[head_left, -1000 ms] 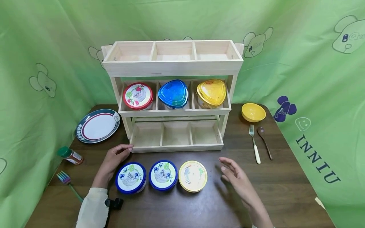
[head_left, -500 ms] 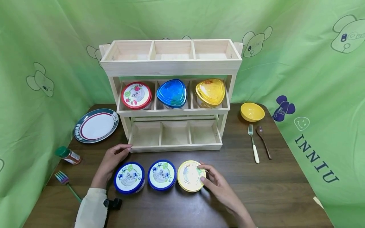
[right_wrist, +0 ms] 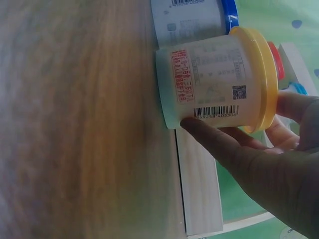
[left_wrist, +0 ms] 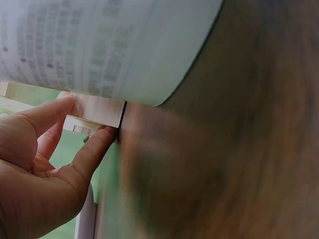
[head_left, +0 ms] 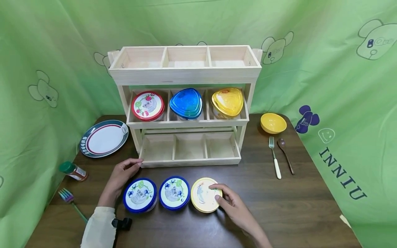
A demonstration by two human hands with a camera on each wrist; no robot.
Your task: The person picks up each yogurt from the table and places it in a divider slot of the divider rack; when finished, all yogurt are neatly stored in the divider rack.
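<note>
**Right hand closes on the yellow-lidded tub**

Gripping the yellow-lidded tub [head_left: 204, 195] near the table's [head_left: 304, 206] front edge, the right hand [head_left: 233, 205] has thumb and fingers curled round its lid and wall; the tub stands on the wood, not yet lifted. The left hand [head_left: 121, 174] holds nothing, its relaxed fingertips touching the front left corner of the wooden rack [head_left: 189, 103]. Two blue-lidded tubs [head_left: 156, 194] stand just left of the yellow one. By my judgement little is done: the rack's bottom tray [head_left: 189, 148] and top tray lie bare, the middle one is full. Open wood lies between the tubs and the rack's front edge; the fork [head_left: 274, 156] and spoon [head_left: 286, 155] lie well apart towards the right edge.
</note>
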